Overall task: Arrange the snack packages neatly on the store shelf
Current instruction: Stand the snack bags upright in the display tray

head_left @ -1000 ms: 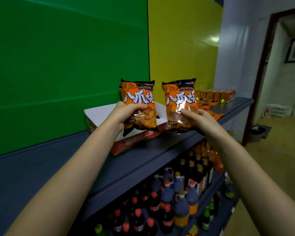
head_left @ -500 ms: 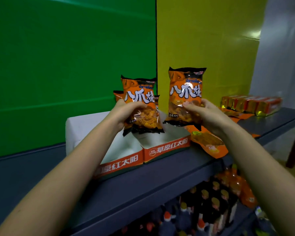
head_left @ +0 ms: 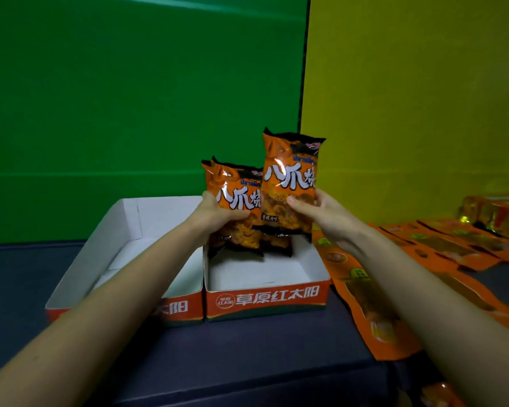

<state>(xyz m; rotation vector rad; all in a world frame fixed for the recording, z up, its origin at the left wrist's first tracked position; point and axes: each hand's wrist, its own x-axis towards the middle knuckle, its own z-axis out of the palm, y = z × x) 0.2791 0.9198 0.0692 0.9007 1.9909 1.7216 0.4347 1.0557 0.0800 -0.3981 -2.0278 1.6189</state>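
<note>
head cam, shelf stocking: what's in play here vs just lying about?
In play: left hand gripping a snack bag; right hand gripping a second snack bag; right tray below them.
Lying about: left tray; flat orange pouches; gold-wrapped boxes; shelf.

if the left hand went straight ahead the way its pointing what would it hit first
Probably the other snack bag at the back of the right-hand tray. The left hand grips its own bag, which would press into it. Beyond that is the green wall. Depth is unclear here.
</note>
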